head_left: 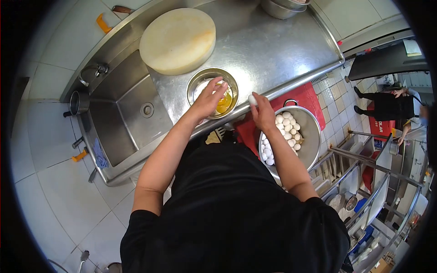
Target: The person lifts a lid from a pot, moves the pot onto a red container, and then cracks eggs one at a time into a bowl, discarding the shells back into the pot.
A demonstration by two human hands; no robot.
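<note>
My left hand [209, 100] is over a round metal bowl [190, 86], its fingers somewhat apart and nothing visible in them. Cracked egg [224, 105] with yellow yolk lies inside that bowl, partly covered by the hand. Between the fingertips of my right hand [264, 116] is a white egg [252, 99], held just right of the bowl near the counter's front edge. Below my right forearm stands a large metal pot [310, 132] with many whole white eggs [287, 123]; the forearm hides part of it.
A thick round cutting board [177, 40] lies on the steel counter [255, 50] behind the bowl. To the left is a sink [120, 118] with a faucet [96, 70]. More metal bowls [282, 9] stand at the back. Metal racks [359, 182] and another person [387, 105] are at right.
</note>
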